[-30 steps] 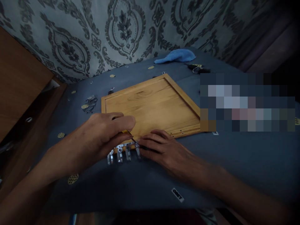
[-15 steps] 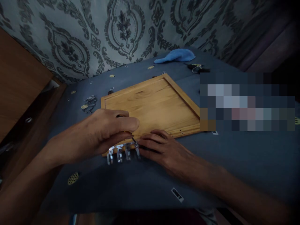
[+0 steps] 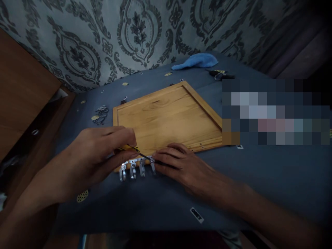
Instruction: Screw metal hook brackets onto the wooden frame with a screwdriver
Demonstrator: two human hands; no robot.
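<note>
Metal hooks (image 3: pixel 133 164) lie between the hands, left (image 3: pixel 100 147) pinching a screwdriver (image 3: pixel 144 155), right (image 3: pixel 181 164) resting flat.

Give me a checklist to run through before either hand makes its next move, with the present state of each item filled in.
1. Screwdriver held: ok. The left hand has it by the yellow handle.
2. Shaft aimed at the rightmost hook: ok. It slants down to the upper part of that hook.
3. Tip seated in a screw: cannot tell. The detail is too small.
4. Right hand bracing the hook rack: cannot tell. Its fingers lie at the right end, but pressure does not show.
5. Rack at the near edge of the wooden panel: ok.
6. Blue cloth away from the hands: ok. It lies beyond the panel.
</note>
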